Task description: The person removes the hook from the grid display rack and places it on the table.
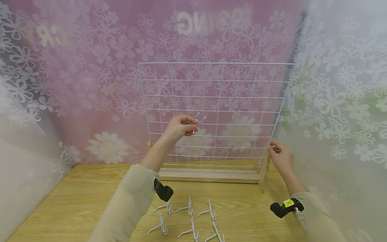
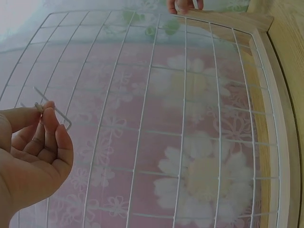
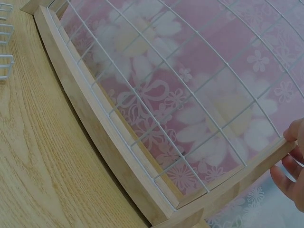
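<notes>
My left hand (image 1: 182,127) pinches a white wire hook (image 2: 61,116) between thumb and fingertips, in front of a white wire grid panel (image 1: 217,63). Two prongs of the hook stick out past the fingertips in the head view; its rest is partly hidden by the fingers. The grid stands upright in a wooden stand (image 1: 208,177). At the panel's right edge, my right hand (image 1: 282,156) grips the top of the stand's side post (image 3: 247,173), thumb on one side and fingers on the other.
Several more white wire hooks (image 1: 163,224) lie in two rows on the wood-grain table (image 1: 90,191), in front of the stand. Behind the grid hangs a pink flowered curtain (image 1: 99,101). A pale flowered sheet (image 1: 341,134) hangs close to the right hand.
</notes>
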The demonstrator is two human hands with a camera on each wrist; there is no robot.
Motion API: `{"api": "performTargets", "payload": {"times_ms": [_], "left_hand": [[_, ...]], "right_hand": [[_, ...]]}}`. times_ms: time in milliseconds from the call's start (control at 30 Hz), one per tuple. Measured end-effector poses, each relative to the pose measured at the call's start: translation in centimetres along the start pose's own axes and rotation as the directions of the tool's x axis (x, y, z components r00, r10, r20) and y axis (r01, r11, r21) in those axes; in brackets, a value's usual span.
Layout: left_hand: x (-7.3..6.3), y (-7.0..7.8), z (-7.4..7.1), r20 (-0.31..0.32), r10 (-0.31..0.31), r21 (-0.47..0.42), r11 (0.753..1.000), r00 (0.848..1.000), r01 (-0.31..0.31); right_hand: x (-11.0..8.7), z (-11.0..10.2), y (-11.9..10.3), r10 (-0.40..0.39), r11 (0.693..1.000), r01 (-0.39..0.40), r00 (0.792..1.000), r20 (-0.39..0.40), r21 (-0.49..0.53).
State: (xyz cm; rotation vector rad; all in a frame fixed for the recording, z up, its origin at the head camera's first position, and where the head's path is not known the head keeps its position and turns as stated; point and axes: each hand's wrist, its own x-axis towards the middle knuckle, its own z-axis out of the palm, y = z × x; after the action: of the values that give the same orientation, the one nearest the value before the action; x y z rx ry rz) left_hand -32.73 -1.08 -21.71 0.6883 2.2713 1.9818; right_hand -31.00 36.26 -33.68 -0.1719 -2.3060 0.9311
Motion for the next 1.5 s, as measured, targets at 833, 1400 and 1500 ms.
{"api": "performTargets", "payload": {"times_ms": [833, 1400, 1500], "left_hand": [[-3.7, -4.5, -3.9, 0.061, -0.018, 0.103, 0.995, 0.998, 0.011], [-6.3, -7.8, -7.1, 0.078, -0.058, 0.215, 0.976, 0.995, 0.040], [-6.7, -8.4, -7.5, 0.091, -0.065, 0.220, 0.974, 0.994, 0.044]], "right_hand": [[0.1, -0.1, 0.0, -0.018, 0.999, 0.018, 1.000, -0.008, -0.031], [-0.1, -0.1, -0.2, -0.007, 1.000, 0.007, 1.000, 0.001, -0.022], [-0.1, -0.1, -0.2, -0.009, 1.000, 0.009, 1.000, -0.003, -0.026]]}}
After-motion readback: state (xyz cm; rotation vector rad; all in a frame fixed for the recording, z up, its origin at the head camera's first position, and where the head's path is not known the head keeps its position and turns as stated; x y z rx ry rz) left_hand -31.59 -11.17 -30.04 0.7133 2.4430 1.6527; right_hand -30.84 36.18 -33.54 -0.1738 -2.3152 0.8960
